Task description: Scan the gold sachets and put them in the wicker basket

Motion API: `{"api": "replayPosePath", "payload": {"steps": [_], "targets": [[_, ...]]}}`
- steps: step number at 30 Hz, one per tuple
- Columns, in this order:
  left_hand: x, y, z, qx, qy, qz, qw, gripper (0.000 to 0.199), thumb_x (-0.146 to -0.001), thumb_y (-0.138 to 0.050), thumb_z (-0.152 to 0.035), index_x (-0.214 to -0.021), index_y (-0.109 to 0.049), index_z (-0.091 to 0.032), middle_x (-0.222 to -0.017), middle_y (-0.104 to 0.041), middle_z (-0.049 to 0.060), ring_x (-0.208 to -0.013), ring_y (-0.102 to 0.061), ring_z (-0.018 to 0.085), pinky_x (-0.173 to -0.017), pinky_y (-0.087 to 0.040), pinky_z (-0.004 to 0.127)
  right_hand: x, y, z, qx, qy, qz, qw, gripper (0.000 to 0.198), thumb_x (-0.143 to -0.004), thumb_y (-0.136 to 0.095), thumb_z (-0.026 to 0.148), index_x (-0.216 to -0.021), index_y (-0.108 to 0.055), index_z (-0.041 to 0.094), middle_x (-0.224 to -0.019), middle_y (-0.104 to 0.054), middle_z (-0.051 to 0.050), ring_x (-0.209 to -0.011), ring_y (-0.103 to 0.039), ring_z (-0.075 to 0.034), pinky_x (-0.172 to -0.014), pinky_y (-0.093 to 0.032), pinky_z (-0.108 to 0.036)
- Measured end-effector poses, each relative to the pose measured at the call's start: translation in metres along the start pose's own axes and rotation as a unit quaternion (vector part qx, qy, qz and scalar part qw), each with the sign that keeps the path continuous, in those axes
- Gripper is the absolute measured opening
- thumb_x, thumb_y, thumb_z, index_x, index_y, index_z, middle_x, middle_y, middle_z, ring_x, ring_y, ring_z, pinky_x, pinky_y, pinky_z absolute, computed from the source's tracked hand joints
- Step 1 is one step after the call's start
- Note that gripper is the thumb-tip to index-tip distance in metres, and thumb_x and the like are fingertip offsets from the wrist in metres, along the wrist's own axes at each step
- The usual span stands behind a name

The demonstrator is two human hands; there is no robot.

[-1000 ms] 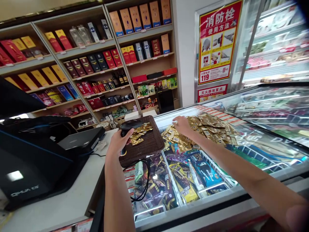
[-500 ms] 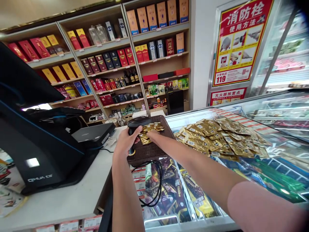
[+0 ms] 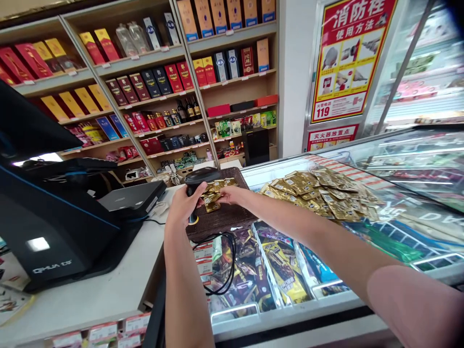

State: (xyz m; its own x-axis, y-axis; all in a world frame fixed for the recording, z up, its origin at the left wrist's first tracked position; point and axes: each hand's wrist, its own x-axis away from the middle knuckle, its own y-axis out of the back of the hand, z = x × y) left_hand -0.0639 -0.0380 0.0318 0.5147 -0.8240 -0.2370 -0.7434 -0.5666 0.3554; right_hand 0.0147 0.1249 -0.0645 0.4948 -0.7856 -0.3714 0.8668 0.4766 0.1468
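My left hand [image 3: 181, 203] is wrapped round the handle of a black barcode scanner [image 3: 203, 175], its head pointing right over a brown woven tray [image 3: 232, 216]. Small gold foil packets [image 3: 212, 207] lie in the tray under the scanner. With bent fingers, my right hand [image 3: 234, 195] pinches the edge of one gold packet above the tray; part of that packet is hidden. Right of the tray, a large heap of similar gold packets [image 3: 308, 191] rests on the glass freezer top.
A black checkout terminal [image 3: 65, 222] stands on the white counter [image 3: 119, 285] to my left. The scanner's black cable [image 3: 232, 270] loops over the freezer [image 3: 250, 309], which holds wrapped ices. Shelves of boxed bottles [image 3: 145, 87] line the back wall.
My right hand has drawn back slightly among the packets and now shows its fingers pinching one. The scanner stays in my left hand. The whole view has shifted a little.
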Motion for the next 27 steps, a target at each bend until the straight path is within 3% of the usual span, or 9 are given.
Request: {"api": "replayPosePath", "payload": {"steps": [3,6,10,13,19,27], "targets": [[0.002,-0.012,-0.007,0.010,-0.007,0.003,1.000,0.055,-0.061,-0.072,-0.066,-0.082,-0.062,-0.016,-0.060,-0.060,0.000,-0.054,-0.056,0.014,-0.053,-0.042,0.025,0.013,0.035,0.006,-0.105,-0.077,0.020,0.991,0.005,-0.088,-0.057,0.015,-0.089,-0.060,0.011,-0.090,-0.069,-0.009,-0.080,-0.068,-0.017,-0.076,-0.058,-0.035],[0.005,-0.027,-0.014,0.019,-0.013,0.026,0.999,0.053,-0.061,-0.072,-0.065,-0.080,-0.059,-0.017,-0.061,-0.057,-0.002,-0.053,-0.055,0.013,-0.051,-0.041,0.024,0.044,0.080,0.009,-0.290,-0.131,-0.037,0.947,0.017,-0.077,-0.060,0.009,-0.078,-0.047,0.020,-0.079,-0.070,-0.002,-0.075,-0.069,-0.014,-0.080,-0.057,-0.031],[0.006,-0.045,-0.015,-0.005,-0.031,0.071,0.997,0.050,-0.063,-0.071,-0.064,-0.076,-0.057,-0.018,-0.056,-0.056,-0.002,-0.050,-0.054,0.013,-0.048,-0.038,0.022,0.092,0.131,0.004,-0.330,-0.097,-0.095,0.934,0.024,-0.073,-0.063,0.015,-0.078,-0.042,0.023,-0.074,-0.068,0.003,-0.074,-0.070,-0.013,-0.083,-0.056,-0.032],[0.006,-0.057,-0.015,-0.024,-0.033,0.105,0.994,0.049,-0.064,-0.070,-0.064,-0.075,-0.057,-0.018,-0.054,-0.056,-0.001,-0.050,-0.054,0.013,-0.048,-0.038,0.022,0.112,0.155,-0.004,-0.340,-0.080,-0.114,0.930,0.028,-0.072,-0.068,0.022,-0.081,-0.041,0.024,-0.074,-0.067,0.004,-0.073,-0.070,-0.015,-0.081,-0.057,-0.035],[0.013,-0.074,-0.022,-0.058,-0.030,0.165,0.984,0.050,-0.066,-0.069,-0.064,-0.078,-0.059,-0.016,-0.058,-0.056,-0.002,-0.053,-0.055,0.013,-0.050,-0.039,0.022,0.123,0.176,-0.015,-0.348,-0.061,-0.147,0.924,0.036,-0.069,-0.075,0.030,-0.083,-0.042,0.024,-0.073,-0.063,0.007,-0.069,-0.066,-0.012,-0.080,-0.056,-0.035],[0.012,-0.076,-0.020,-0.092,-0.045,0.180,0.978,0.048,-0.070,-0.066,-0.063,-0.080,-0.057,-0.017,-0.060,-0.055,-0.002,-0.056,-0.056,0.014,-0.053,-0.041,0.023,0.124,0.179,-0.011,-0.341,-0.058,-0.175,0.922,0.039,-0.067,-0.078,0.034,-0.082,-0.043,0.024,-0.069,-0.060,0.008,-0.066,-0.062,-0.011,-0.074,-0.053,-0.031]]}}
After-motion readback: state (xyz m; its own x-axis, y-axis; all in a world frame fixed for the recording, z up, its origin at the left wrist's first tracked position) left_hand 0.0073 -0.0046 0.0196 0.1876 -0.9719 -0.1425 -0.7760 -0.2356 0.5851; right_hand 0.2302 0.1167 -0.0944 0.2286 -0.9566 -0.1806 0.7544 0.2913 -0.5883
